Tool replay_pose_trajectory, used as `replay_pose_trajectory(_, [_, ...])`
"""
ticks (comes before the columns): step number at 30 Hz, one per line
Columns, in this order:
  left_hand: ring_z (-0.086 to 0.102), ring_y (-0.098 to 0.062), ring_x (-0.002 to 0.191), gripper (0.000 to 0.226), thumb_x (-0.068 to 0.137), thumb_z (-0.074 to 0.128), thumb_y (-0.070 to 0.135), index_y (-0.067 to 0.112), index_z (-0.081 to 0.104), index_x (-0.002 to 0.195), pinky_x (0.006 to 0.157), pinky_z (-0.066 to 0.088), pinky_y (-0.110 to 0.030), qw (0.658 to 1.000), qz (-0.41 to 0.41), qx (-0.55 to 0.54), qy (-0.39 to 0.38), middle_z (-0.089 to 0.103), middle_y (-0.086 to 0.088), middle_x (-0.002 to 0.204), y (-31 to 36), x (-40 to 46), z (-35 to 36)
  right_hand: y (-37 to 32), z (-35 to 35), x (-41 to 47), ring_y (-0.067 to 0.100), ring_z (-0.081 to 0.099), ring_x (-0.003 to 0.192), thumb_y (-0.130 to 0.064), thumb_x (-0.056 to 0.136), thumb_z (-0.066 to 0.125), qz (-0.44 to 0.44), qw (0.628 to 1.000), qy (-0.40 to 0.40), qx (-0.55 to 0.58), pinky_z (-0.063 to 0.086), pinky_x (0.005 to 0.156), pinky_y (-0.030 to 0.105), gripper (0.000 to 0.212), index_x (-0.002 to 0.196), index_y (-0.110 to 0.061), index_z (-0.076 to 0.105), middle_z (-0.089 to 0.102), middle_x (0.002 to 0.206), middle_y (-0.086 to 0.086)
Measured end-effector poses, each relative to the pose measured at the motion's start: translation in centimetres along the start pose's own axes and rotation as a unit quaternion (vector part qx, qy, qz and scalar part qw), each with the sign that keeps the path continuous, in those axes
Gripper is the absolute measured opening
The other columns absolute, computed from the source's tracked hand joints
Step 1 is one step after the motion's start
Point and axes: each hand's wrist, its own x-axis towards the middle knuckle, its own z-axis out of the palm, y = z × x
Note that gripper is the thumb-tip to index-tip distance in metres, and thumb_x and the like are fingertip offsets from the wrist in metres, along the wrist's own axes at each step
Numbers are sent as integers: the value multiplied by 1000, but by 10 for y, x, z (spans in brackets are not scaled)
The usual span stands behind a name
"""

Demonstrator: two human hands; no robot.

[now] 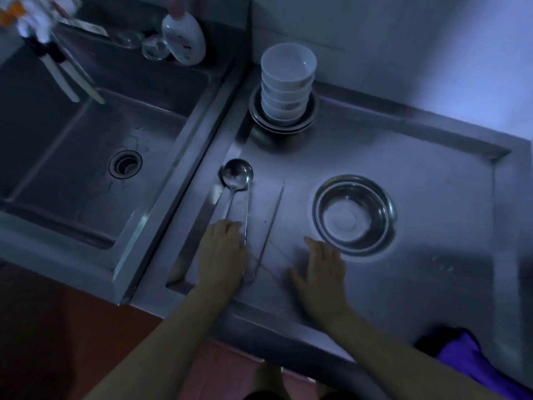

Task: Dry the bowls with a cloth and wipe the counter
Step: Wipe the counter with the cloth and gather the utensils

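Bowls: white stack (pixel 287 89), nested on steel plates (pixel 281 122), well beyond the steel bowl (pixel 354 212) on the tabletop (pixel 432 197). I judge them hard, slick when wet, breakable; best lifted one at a time by the rim. Purple cloth (pixel 458 356), near side of the steel bowl, soft and light. My left hand (pixel 223 252) lies on the ladle handle (pixel 245 226), grip unclear; right hand (pixel 321 268) flat beside the steel bowl, fingers loose, holding nothing

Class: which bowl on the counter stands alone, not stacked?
The steel bowl near the right hand; the white bowls are stacked at the back.
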Motion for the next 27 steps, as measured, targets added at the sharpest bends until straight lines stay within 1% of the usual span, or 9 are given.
replay_pose_trajectory(3, [63,-37,76,31,61,74,-7,-2,69,91,66,52,-40,990,127,-34,-44,66,-19,88,44,-9,13,70,-48,-40,38,62,90,-36,81,51,-68,990,49,-110,47,79,44,43,108,-7,67,64,105,15])
replay_pose_trajectory(6, [65,-35,73,34,56,76,-9,-2,70,88,65,55,-39,970,209,-69,-102,67,-18,85,90,-20,29,144,-90,-94,31,55,85,-32,85,44,-105,976,24,-189,34,72,38,26,99,-19,62,58,102,4])
replay_pose_trajectory(9, [65,-32,71,36,52,79,-8,1,71,85,64,54,-34,956,248,-72,-142,68,-15,82,127,-28,44,205,-117,-149,28,48,97,-39,101,24,-113,967,-16,-227,32,83,37,54,87,-19,73,67,101,9])
replay_pose_trajectory(12, [64,-34,75,31,59,74,-3,2,69,89,69,53,-37,951,256,-48,-168,66,-16,86,143,-28,60,233,-124,-174,25,40,123,-41,102,17,-118,961,-97,-230,19,106,33,60,105,-22,74,66,118,10])
replay_pose_trajectory(15, [62,-33,77,28,69,50,15,5,68,89,70,50,-35,951,248,3,-183,65,-14,89,149,-25,68,247,-116,-167,20,25,139,-40,102,15,-156,947,-167,-224,16,110,32,53,127,-31,60,47,141,3])
replay_pose_trajectory(17, [63,-31,79,38,67,43,23,8,68,91,71,50,-34,952,236,30,-191,66,-11,91,151,-20,71,248,-112,-148,20,28,140,-41,100,24,-220,919,-199,-258,13,112,35,44,132,-36,54,44,145,-1])
replay_pose_trajectory(20, [64,-35,91,46,60,67,24,7,68,104,79,51,-41,959,210,70,-178,66,-15,103,158,-7,81,247,-105,-98,17,40,135,-44,92,34,-307,881,-224,-281,12,112,39,45,134,-39,49,48,143,-8])
replay_pose_trajectory(22, [62,-39,97,70,46,86,24,6,66,111,82,50,-48,962,178,84,-192,64,-19,110,163,2,85,246,-97,-58,17,40,135,-44,92,33,-343,870,-201,-290,18,110,41,48,137,-37,46,46,143,-8])
replay_pose_trajectory(27, [54,-37,113,78,47,84,31,11,62,119,97,39,-49,956,178,115,-202,58,-18,123,172,18,97,255,-92,33,25,28,141,-40,94,30,-239,927,-131,-256,18,112,46,55,144,-19,38,36,150,4])
